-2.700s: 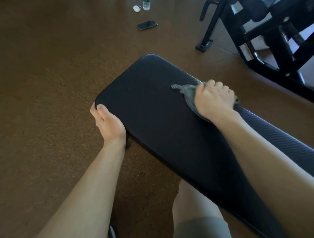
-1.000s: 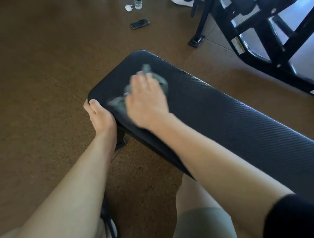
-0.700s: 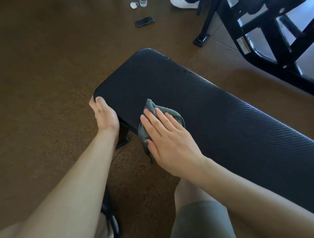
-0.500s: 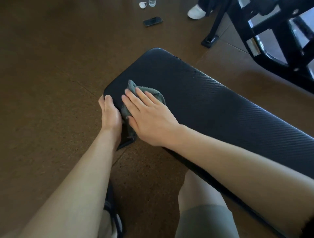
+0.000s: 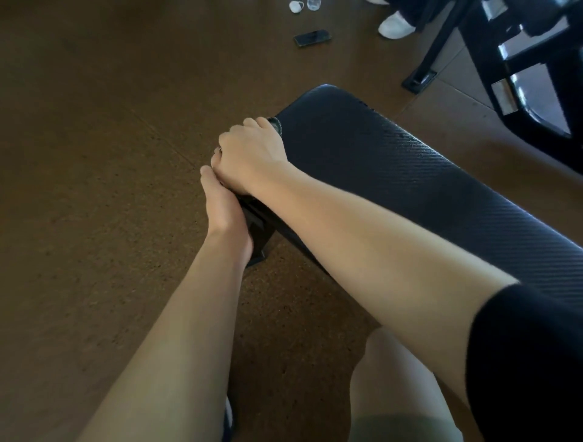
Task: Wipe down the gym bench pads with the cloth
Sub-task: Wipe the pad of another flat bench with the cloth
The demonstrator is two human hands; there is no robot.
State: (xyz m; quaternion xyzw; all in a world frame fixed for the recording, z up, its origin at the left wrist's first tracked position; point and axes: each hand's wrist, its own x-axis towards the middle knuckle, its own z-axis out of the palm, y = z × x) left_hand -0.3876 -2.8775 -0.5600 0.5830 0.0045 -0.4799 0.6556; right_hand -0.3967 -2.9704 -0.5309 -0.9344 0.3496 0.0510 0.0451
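Here the right hand (image 5: 249, 154) curls over the bench pad (image 5: 394, 164) end w/ cloth (image 5: 277, 123) clamped under it to scrub the edge, while left hand (image 5: 220, 205) grasps the pad's corner, prob. bracing.

On your brown floor (image 5: 94, 157): a dark phone (image 5: 312, 37), a white mask (image 5: 296, 6) beside a clear bottle (image 5: 314, 3), a white shoe (image 5: 396, 26), and a black machine frame (image 5: 492, 63) at upper right.

right hand (image 5: 250, 154) curled over bench pad (image 5: 394, 164) end, cloth (image 5: 277, 123) beneath | left hand (image 5: 222, 205) grips pad edge
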